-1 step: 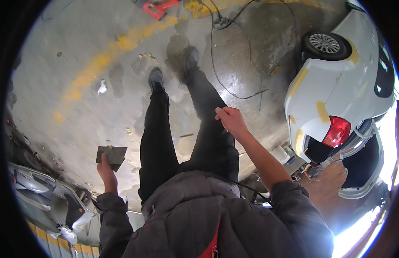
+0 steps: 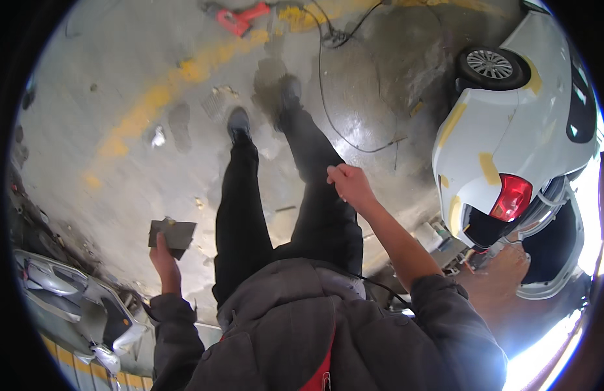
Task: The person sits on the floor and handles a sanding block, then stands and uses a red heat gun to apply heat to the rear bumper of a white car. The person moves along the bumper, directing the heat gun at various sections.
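**Operator:** Left hand [image 2: 164, 259] status: I read it raised beside the left thigh, fingers and thumb closed on the lower edge of a dark flat plate [image 2: 172, 235]. The plate sits above the hand, roughly level, over the concrete floor [image 2: 106, 78].

**Second:** Right hand?

**Operator:** Right hand [image 2: 349, 182] is curled into a loose fist in front of the right leg. I cannot tell whether anything sits inside it.

**Second:** Surroundings?

**Operator:** Outward from the hands: both legs in dark trousers [image 2: 240, 215], shoes on the wet floor. A yellow painted line [image 2: 155, 101] curves across the concrete. A black cable [image 2: 328, 104] trails ahead; a red tool [image 2: 240, 16] lies beyond. A white car [image 2: 510, 130] with yellow filler patches stands to the right.
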Action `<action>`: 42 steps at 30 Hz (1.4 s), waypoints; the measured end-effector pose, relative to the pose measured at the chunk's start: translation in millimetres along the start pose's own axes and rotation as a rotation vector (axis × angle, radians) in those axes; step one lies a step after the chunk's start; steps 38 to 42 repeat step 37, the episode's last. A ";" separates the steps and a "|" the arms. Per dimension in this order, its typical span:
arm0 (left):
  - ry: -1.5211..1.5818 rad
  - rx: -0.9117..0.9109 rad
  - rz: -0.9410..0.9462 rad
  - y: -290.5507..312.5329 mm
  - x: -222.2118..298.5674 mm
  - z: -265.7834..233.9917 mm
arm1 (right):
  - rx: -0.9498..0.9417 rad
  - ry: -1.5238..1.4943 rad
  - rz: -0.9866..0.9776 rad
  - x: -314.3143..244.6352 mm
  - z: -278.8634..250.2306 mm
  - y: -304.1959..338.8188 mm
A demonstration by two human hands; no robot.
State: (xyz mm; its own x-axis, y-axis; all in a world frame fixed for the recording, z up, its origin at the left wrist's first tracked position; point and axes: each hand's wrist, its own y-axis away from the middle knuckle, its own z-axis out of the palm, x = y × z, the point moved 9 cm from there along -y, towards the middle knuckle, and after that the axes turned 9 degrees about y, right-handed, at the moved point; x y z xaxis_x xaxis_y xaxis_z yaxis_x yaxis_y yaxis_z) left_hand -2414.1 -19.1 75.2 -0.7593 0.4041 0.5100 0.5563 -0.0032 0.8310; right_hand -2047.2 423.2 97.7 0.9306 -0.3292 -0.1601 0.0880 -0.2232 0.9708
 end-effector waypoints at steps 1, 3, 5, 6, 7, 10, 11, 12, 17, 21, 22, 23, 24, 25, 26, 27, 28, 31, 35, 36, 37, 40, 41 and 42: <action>0.069 -0.106 0.058 10.4 24.2 26.2 | 0.012 -0.065 -0.096 -4.4 4.8 11.2; 0.263 -0.271 0.080 47.4 77.8 79.5 | -0.038 -0.180 -0.299 -30.5 22.3 41.9; 0.414 -0.400 0.116 90.4 124.7 119.9 | -0.159 -0.266 -0.510 -69.7 38.9 86.0; 0.477 -0.526 0.154 122.1 157.9 150.8 | -0.269 -0.319 -0.507 -94.6 43.6 114.4; 0.539 -0.658 0.192 158.5 187.7 176.6 | -0.377 -0.362 -0.507 -120.8 46.7 150.8; 0.522 -1.015 0.274 241.1 243.2 226.0 | -0.500 -0.645 -0.747 -172.2 37.1 234.0; 0.496 -1.111 0.261 262.0 252.4 239.6 | -0.510 -0.715 -0.821 -181.8 31.2 255.3; 0.447 -1.165 0.269 282.2 258.6 249.2 | -0.468 -0.781 -0.854 -187.1 22.0 278.0; 0.143 -1.372 0.268 347.7 254.7 286.1 | -0.169 -0.777 -0.854 -161.7 2.7 311.9; 0.161 -1.345 0.283 413.9 234.1 324.9 | 0.248 -1.204 -0.845 -82.9 -13.2 323.0; 0.149 -1.335 0.303 421.7 223.1 330.7 | 0.414 -1.304 -0.764 -41.7 -13.2 312.0; 0.067 -1.324 0.342 424.4 209.3 333.1 | 0.558 -1.409 -0.653 -2.0 -11.8 309.3; -0.016 -1.313 0.385 428.0 196.8 337.5 | 0.695 -1.432 -0.644 35.3 -14.2 319.9; -0.092 -1.309 0.429 432.9 184.1 340.7 | 0.846 -1.450 -0.630 72.8 -16.1 340.3; -0.162 -1.371 0.435 467.0 171.6 342.0 | 0.955 -1.460 -0.617 105.1 -12.6 362.8; -0.233 -1.434 0.439 493.1 155.5 342.2 | 1.067 -1.468 -0.598 136.0 -7.5 388.3; -0.315 -1.529 0.450 509.3 134.3 341.3 | 1.179 -1.474 -0.574 163.2 2.6 413.4; -0.429 -1.721 0.530 564.4 73.9 324.5 | 1.705 -0.991 -0.512 206.4 43.7 507.9; -0.512 -1.897 0.652 648.8 6.4 276.4 | 2.114 -0.486 -0.428 218.1 121.8 621.2; -0.537 -1.837 0.689 649.7 -8.5 263.8 | 2.141 -0.396 -0.383 224.1 144.7 635.9; -0.557 -1.904 0.700 662.4 -26.1 251.9 | 2.199 -0.317 -0.392 230.1 162.6 652.4; -0.557 -1.904 0.700 662.4 -26.1 251.9 | 2.199 -0.317 -0.392 230.1 162.6 652.4; -0.557 -1.904 0.700 662.4 -26.1 251.9 | 2.199 -0.317 -0.392 230.1 162.6 652.4; -0.557 -1.904 0.700 662.4 -26.1 251.9 | 2.199 -0.317 -0.392 230.1 162.6 652.4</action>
